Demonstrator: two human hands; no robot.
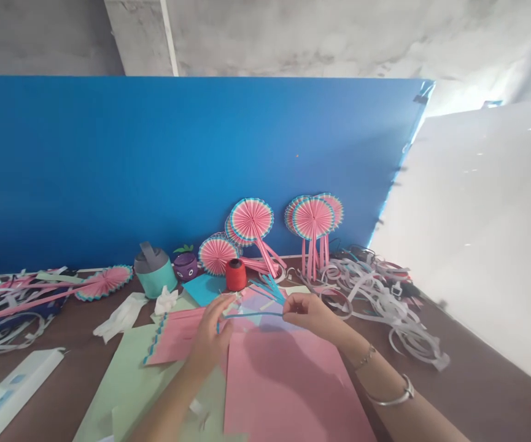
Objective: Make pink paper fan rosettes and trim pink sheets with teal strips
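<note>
A thin blue paper strip stretches nearly level between my two hands. My right hand pinches its right end between thumb and fingertips. At the other end, the thumb and fingers of my left hand close around the strip, though the exact grip is partly hidden. Beneath my left hand lies a pleated pink paper with a blue zigzag edge on its left side. Flat pink sheets lie below the strip, and pale green sheets are to the left. More blue strips lie just behind my right hand.
Finished pink paper fans lean against the blue partition. A red thread spool, a teal cup and a purple pot stand at the back. Tangled white strips lie right; a power strip sits left.
</note>
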